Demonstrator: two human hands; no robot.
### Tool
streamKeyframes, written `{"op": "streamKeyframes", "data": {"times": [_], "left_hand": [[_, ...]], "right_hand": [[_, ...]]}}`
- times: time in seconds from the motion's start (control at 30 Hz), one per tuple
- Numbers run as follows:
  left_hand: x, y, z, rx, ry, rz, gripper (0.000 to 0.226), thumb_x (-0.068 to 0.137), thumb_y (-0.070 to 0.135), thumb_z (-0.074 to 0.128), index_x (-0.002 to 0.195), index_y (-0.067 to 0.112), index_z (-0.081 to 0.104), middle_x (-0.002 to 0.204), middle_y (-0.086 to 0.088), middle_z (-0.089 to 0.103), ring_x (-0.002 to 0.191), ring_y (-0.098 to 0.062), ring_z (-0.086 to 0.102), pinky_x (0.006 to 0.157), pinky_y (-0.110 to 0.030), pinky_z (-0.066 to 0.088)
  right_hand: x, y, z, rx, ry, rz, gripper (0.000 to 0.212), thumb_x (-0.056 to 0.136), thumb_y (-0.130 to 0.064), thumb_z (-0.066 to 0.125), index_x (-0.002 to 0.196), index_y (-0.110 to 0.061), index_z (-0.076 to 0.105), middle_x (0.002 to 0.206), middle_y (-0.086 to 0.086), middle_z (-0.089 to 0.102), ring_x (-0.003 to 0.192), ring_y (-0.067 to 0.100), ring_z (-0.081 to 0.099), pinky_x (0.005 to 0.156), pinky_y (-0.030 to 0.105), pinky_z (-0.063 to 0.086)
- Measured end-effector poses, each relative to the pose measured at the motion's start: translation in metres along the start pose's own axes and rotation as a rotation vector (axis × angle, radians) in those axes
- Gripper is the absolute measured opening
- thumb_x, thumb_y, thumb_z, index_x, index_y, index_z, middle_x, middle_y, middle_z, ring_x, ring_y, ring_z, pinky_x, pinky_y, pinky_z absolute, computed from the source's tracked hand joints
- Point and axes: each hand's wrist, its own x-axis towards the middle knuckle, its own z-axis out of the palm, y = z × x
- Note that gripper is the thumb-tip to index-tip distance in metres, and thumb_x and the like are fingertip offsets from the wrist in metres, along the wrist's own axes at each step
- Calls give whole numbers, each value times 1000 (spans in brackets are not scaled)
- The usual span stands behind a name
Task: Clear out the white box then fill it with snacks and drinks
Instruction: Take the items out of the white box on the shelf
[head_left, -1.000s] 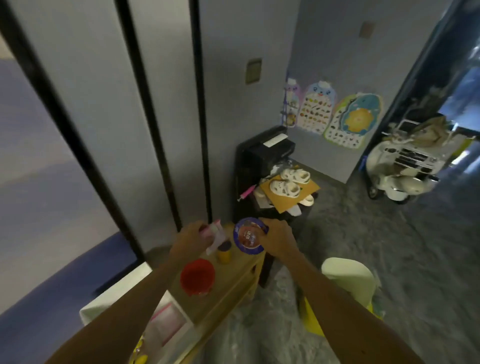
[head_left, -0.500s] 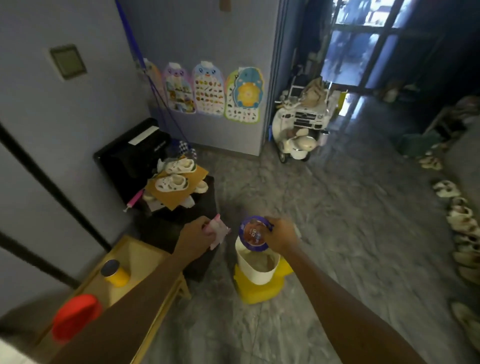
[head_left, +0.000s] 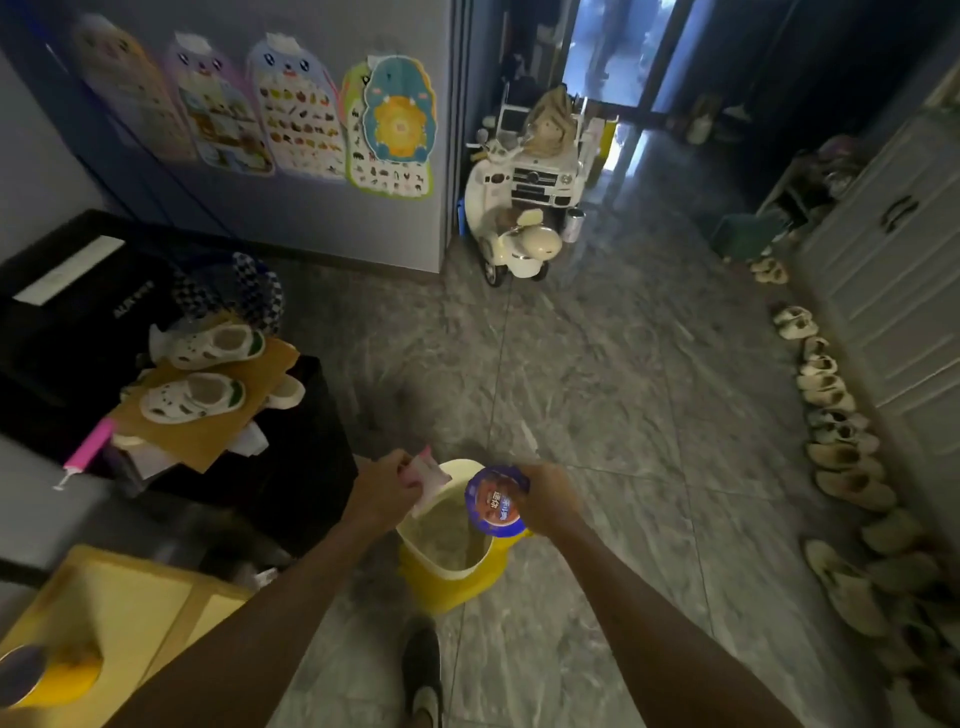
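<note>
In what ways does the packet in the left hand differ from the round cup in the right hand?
The packet is pale pink and white; the cup is blue-rimmed with a red-brown middle. The packet looks flat and soft; the cup's top is round. Shared: each is held in one hand, the left hand and the right hand, over the yellow bin.

A round cup (head_left: 497, 501) with a blue-rimmed printed lid is held tilted above the open yellow bin (head_left: 457, 587); a pink-white packet (head_left: 427, 480) is pinched beside it, over the bin's rim.
</note>
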Motion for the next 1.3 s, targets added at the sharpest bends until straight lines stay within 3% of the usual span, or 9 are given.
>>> {"op": "streamKeyframes", "data": {"times": [0.3,0.6,0.7,0.83,0.93,1.03,1.13,1.23,1.3], "left_hand": [[107,-66,70,88,-74,-186,23,79,35,66,98,22,63,98,-8,75,96,-36,70,77,-35,53],[169,-151,195,68,-168,-353,20,87,20,68,107,19,68,95,-1,68,94,-28,69,73,-29,43],[175,-180,231,60,-199,-393,22,84,33,65,106,30,64,95,5,69,87,-23,68,76,-35,56],[167,-165,241,29,-193,-392,23,98,49,59,94,27,64,82,11,67,77,-15,65,70,-33,51],[158,-157,240,-34,-195,-477,53,94,81,45,81,34,63,74,13,68,72,-6,66,66,-30,48],[145,-148,226,42,-216,-422,39,97,76,44,74,46,55,74,15,63,74,-10,65,66,-31,50],[140,-133,197,163,-187,-328,28,95,64,47,94,38,56,83,16,62,78,-12,63,74,-35,57],[133,-109,158,267,-135,-139,33,94,66,41,108,40,55,98,18,60,90,-11,63,79,-36,57],[126,-91,129,310,-40,-24,41,92,71,45,116,38,56,112,14,60,104,-13,64,87,-34,54]], "right_hand": [[111,32,83,-19,-191,111,29,96,-29,68,122,-20,75,113,9,77,108,32,70,85,35,52],[181,110,211,34,-361,221,37,102,-28,61,139,-25,64,123,6,75,110,26,70,82,30,51],[183,131,232,40,-368,231,37,101,-23,61,137,-26,66,122,4,75,111,27,70,80,28,48],[177,147,240,64,-392,238,31,106,-21,56,135,-28,64,121,2,74,110,23,69,65,10,37],[174,143,235,49,-406,235,34,105,-25,58,139,-26,58,123,4,72,111,26,68,71,26,40],[173,128,217,-1,-419,225,38,103,-26,57,141,-22,52,119,7,71,108,29,68,76,31,42],[173,110,189,-106,-401,143,41,100,-43,62,134,-21,54,125,4,67,111,25,65,82,36,52],[171,90,154,-270,-347,-21,67,91,-67,55,142,-23,49,141,4,56,127,26,55,99,42,53],[169,71,128,-361,-305,-93,87,87,-78,46,153,-23,39,158,7,44,145,30,42,116,46,43]]}}
